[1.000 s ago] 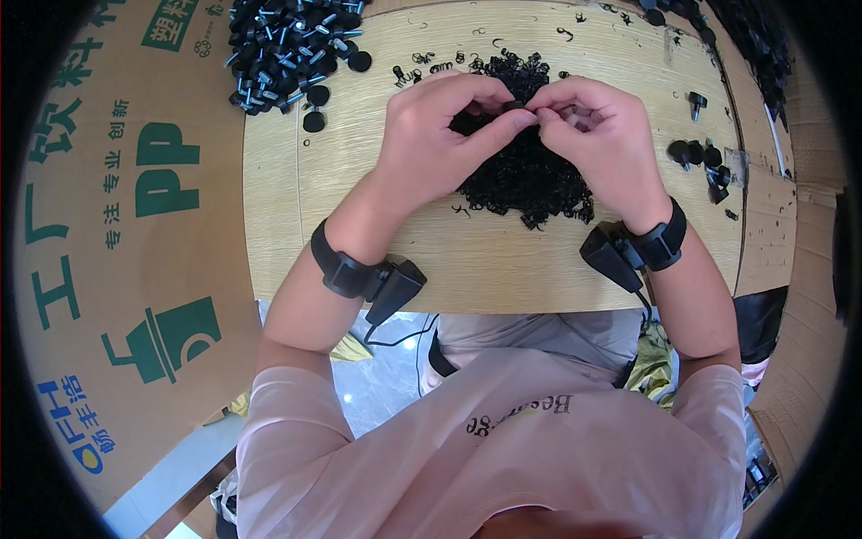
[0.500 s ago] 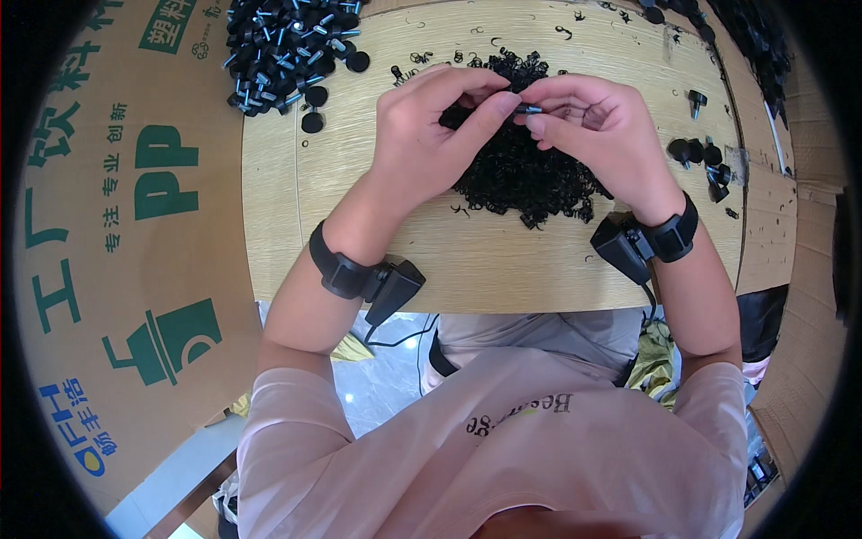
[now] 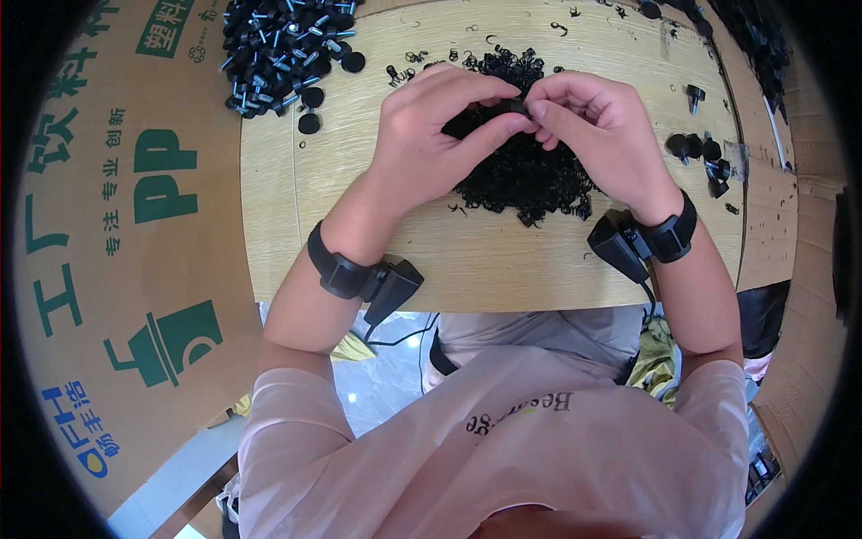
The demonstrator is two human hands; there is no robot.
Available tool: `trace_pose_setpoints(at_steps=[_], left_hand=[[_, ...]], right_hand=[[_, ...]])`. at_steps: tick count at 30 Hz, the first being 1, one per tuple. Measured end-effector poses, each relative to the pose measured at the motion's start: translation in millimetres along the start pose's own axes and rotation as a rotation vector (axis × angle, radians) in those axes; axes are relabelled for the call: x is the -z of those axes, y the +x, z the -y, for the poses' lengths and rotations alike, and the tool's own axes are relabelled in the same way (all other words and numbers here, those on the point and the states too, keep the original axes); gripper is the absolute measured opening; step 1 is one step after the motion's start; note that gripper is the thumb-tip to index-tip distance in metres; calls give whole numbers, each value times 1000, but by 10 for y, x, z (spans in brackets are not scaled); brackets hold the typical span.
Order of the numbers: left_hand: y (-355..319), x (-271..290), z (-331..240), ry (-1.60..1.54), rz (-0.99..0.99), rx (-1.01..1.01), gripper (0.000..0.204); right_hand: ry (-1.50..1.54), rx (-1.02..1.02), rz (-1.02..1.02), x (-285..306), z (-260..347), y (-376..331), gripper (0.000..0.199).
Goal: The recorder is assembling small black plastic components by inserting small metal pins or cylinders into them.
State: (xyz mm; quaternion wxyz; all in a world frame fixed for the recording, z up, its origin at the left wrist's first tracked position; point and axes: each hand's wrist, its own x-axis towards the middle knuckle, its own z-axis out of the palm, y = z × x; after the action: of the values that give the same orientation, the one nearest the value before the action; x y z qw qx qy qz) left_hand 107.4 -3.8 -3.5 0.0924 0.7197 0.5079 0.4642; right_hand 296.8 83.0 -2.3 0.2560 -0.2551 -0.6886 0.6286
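Over the heap of small black plastic clips (image 3: 525,180), both of my hands meet fingertip to fingertip. My left hand (image 3: 440,126) is closed, its thumb and fingers pinching a black round-headed screw (image 3: 512,106); only the dark head shows. Its shank is hidden behind the fingers. My right hand (image 3: 597,126) is closed too, thumb against index finger, touching the screw's end. Whatever small piece lies in that pinch, if any, cannot be made out.
A pile of black-headed screws (image 3: 283,58) lies at the far left. Several more screws (image 3: 696,146) sit at the right, near a cardboard edge. Loose clips are scattered at the back. A large cardboard sheet (image 3: 171,260) stands on the left. Black devices (image 3: 392,286) are strapped to both wrists.
The screw has turned between my fingers: its metal shank showed before, and now its black head does. The hands have drawn slightly closer at the fingertips.
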Motion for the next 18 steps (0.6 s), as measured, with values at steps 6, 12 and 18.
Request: trace_pose_setpoints(at_steps=[6,12,18], left_hand=[[26,-48,24,-108,-25,-150,25],[-2,-116,55,-370,-97,-52,29],[-1,-10,253,-790,-436,310,25]], right_hand=[[30,-22,56,36,-17,17,13],[158,64,-48,75,-31,39,15],[-402,390,-641,705,354,-9,22]])
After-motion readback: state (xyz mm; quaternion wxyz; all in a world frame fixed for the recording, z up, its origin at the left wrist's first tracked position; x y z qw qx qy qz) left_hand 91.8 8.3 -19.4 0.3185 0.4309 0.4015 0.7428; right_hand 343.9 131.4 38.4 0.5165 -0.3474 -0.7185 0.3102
